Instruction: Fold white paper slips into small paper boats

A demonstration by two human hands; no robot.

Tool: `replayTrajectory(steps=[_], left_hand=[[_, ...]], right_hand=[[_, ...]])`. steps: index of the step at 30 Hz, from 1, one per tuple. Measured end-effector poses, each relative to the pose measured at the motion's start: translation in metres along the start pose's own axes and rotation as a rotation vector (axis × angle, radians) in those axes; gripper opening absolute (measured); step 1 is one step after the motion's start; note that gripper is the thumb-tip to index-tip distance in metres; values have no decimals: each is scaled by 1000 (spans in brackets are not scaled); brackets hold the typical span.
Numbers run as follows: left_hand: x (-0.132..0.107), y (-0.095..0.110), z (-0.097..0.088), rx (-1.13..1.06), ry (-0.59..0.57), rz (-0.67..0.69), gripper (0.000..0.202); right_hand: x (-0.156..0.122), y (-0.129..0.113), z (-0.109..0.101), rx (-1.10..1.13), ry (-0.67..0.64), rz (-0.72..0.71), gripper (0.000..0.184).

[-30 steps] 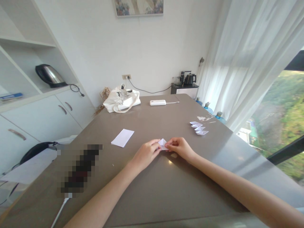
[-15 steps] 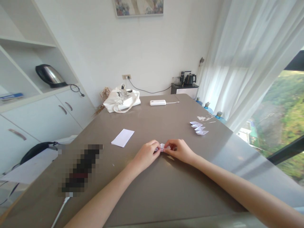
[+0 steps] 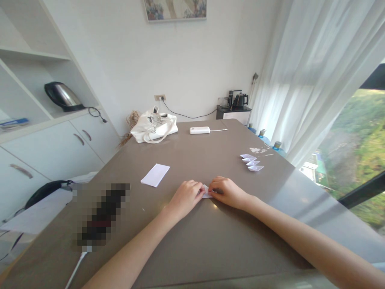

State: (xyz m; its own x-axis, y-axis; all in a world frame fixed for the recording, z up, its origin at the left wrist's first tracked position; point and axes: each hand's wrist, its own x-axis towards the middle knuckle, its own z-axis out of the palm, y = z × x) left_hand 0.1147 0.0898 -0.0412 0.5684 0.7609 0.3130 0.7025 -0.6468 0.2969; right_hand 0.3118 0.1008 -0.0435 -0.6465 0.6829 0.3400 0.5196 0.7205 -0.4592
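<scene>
A small piece of folded white paper (image 3: 206,195) lies on the brown table between my hands, partly hidden by the fingers. My left hand (image 3: 189,196) is closed on its left side, thumb and fingertips together. From the right, my right hand (image 3: 226,192) pinches the paper too, with its fingers curled. Beyond and to the left is a stack of white paper sheets (image 3: 155,175). Several folded paper boats (image 3: 252,162) stand in a row toward the right side of the table.
A blurred dark object (image 3: 104,212) with a white cable lies at the left. At the back are a white handbag (image 3: 155,126) and a white power bank (image 3: 199,130). Paper scraps (image 3: 258,150) sit near the right edge. Blue-capped water bottles (image 3: 277,147) stand beyond that edge.
The folded paper has come down flat against the table, its lower edge now showing nearer me. Both hands have flattened slightly over it and stay in nearly the same place.
</scene>
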Motion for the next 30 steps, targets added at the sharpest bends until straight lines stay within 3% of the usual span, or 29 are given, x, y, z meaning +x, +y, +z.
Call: replayTrajectory(steps=[11, 26, 30], left_hand=[[4, -10, 10, -214, 45, -101, 15], [5, -9, 14, -203, 30, -129, 11], [4, -11, 13, -191, 27, -162, 10]], right_hand=[[5, -2, 7, 48, 57, 223, 11], [9, 1, 8, 203, 55, 370, 4], [9, 2, 9, 151, 53, 375, 4]])
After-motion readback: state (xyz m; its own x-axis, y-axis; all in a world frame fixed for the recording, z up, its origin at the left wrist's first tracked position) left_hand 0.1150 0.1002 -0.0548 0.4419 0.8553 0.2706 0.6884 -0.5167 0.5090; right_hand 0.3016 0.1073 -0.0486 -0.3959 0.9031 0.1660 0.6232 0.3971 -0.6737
